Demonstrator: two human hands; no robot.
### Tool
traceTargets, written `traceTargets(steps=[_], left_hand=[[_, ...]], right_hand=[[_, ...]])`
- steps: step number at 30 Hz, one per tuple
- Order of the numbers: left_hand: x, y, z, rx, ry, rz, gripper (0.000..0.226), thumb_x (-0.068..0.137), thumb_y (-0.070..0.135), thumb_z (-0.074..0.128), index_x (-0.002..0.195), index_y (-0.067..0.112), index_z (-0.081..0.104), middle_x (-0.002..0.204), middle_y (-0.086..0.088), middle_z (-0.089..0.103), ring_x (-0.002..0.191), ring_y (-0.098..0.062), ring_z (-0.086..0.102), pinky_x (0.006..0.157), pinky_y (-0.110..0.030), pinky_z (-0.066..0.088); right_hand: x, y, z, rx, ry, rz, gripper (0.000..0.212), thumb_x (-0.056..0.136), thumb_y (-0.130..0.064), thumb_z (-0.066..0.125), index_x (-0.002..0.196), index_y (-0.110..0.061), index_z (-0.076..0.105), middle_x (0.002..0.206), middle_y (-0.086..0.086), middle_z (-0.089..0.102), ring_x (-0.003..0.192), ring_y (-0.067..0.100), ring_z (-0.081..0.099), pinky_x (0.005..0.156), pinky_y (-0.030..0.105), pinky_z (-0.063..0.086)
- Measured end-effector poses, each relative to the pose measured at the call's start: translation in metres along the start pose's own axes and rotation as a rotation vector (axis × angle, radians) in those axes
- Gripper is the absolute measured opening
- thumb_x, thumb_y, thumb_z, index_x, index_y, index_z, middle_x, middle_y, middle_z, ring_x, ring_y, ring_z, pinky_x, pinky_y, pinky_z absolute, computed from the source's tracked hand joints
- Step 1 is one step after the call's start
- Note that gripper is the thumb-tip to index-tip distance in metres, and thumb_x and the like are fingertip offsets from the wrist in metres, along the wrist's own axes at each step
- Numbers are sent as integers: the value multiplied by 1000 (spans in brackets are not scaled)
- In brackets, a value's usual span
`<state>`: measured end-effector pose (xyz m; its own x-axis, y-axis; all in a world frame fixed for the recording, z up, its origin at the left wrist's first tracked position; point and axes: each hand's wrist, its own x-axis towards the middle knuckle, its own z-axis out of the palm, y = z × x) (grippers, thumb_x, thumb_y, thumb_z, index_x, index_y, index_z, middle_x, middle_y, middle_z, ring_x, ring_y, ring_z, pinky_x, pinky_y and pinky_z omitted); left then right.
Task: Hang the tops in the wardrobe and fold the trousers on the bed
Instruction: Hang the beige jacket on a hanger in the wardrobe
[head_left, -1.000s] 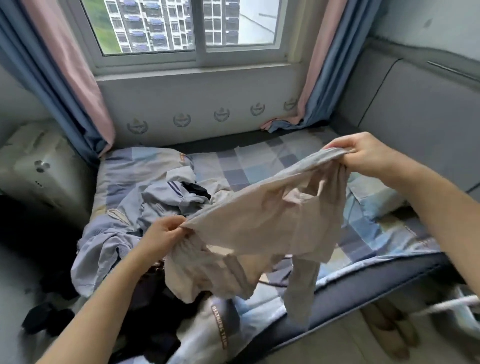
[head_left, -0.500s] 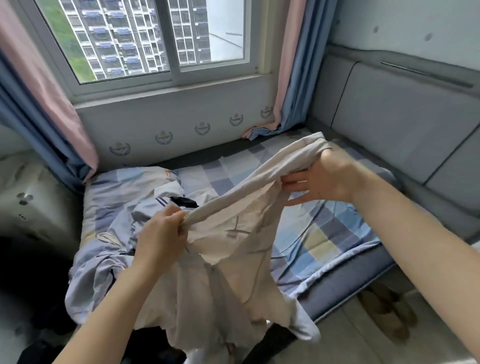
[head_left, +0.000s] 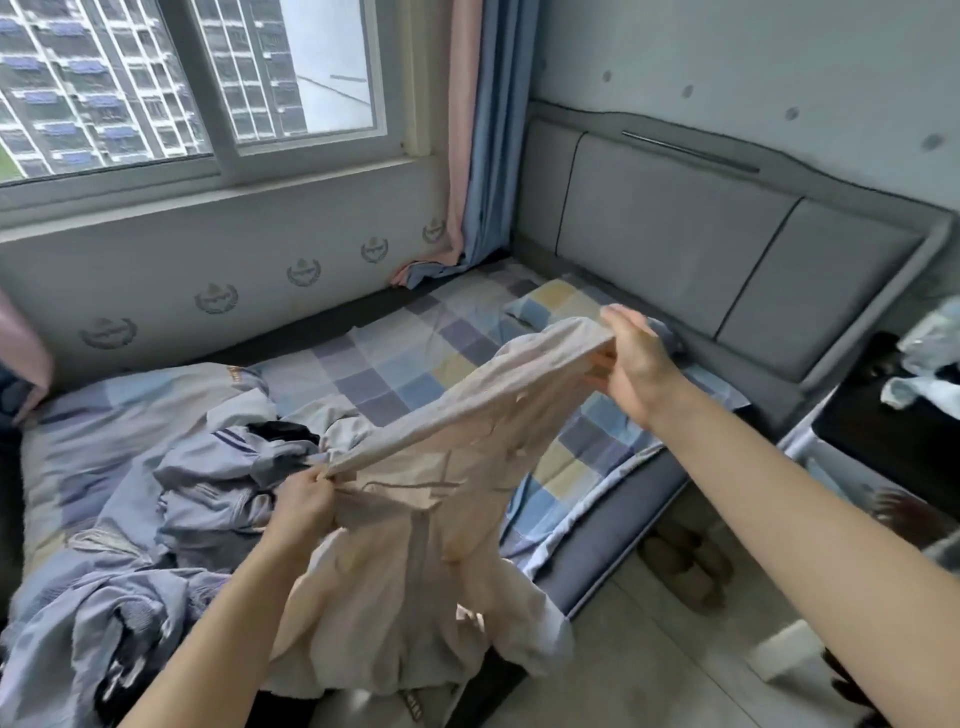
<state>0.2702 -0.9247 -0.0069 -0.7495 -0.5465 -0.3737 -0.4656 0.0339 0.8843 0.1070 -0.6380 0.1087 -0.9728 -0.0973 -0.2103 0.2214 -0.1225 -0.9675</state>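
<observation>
Bed, with a checked sheet in blue, grey and yellow, fills the middle of the view below a window; a grey padded headboard closes its right end. A pink and blue curtain hangs in the corner between window and headboard. A heap of grey-blue clothes lies crumpled on the left part of the bed. A beige garment is held up over the near edge of the bed, its top edge stretched taut from lower left to upper right, the rest hanging in loose folds; whether it is a top or trousers cannot be told. Right hand, raised near the headboard, grips the upper right end of that edge, thumb above the cloth and fingers curled beneath. Left hand, lower and nearer the heap, pinches the other end in a closed fist. A dark bedside table stands at far right with pale cloth on it. A pair of slippers lies on the floor just beside the bed frame.
</observation>
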Motion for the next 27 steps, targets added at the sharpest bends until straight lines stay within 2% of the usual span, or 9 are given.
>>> traceTargets(steps=[2,4,7,12,15,19,21,24,27], left_hand=[[-4,11,12,-368,-195,-282,25,102,12,34,94,9,58,74,-9,60,66,-20,58,59,-32,49],[-11,30,27,-470,-358,-360,24,103,20,38,104,8,58,84,-12,62,71,-21,61,63,-33,52],[-38,67,51,-494,-633,-278,31,94,22,47,111,4,65,87,-15,69,71,-24,68,71,-34,56],[-102,131,107,-403,-866,-142,28,86,26,55,94,8,75,90,-17,72,72,-25,70,61,-32,58],[-128,153,137,-354,-875,-48,30,84,26,59,106,6,67,89,-17,72,70,-25,71,57,-31,57],[-162,170,187,-327,-893,-24,42,79,26,65,116,7,63,94,-15,71,77,-24,69,64,-35,59],[-181,175,215,-311,-926,-32,46,78,26,65,119,6,62,101,-17,68,85,-27,67,74,-40,58],[-216,180,257,-259,-1018,-34,35,80,27,63,108,7,70,103,-20,67,85,-29,67,76,-41,58],[-251,183,299,-209,-1124,-4,30,82,29,60,102,10,72,93,-16,69,78,-25,68,66,-36,60]], right_hand=[[-6,-1,-14,-171,24,-75,54,80,-35,62,131,-33,44,123,7,56,99,19,55,80,34,46],[-13,-9,-27,-354,28,-218,60,75,-26,65,131,-35,45,131,0,51,113,16,49,94,32,41],[-18,-17,-40,-488,8,-318,66,85,-7,58,143,-27,33,137,-6,40,125,11,39,103,26,33],[-41,11,-75,-876,-231,-92,95,83,-19,69,151,-30,3,143,12,39,135,24,40,103,33,40],[-75,37,-89,-861,-438,-3,71,90,-21,62,147,-20,18,138,4,48,125,21,50,99,33,44],[-109,43,-143,-928,-138,-126,45,82,-46,56,119,-23,46,117,-7,58,109,13,56,87,31,48],[-131,37,-172,-842,-72,-161,14,85,-36,59,95,-29,51,95,-12,59,91,8,58,77,20,46],[-148,41,-210,-795,-59,-104,16,89,-29,59,84,-36,45,79,-19,55,76,0,56,67,9,42],[-145,67,-276,-813,155,27,6,86,-29,54,90,-33,53,87,-1,65,90,24,64,80,34,53]])
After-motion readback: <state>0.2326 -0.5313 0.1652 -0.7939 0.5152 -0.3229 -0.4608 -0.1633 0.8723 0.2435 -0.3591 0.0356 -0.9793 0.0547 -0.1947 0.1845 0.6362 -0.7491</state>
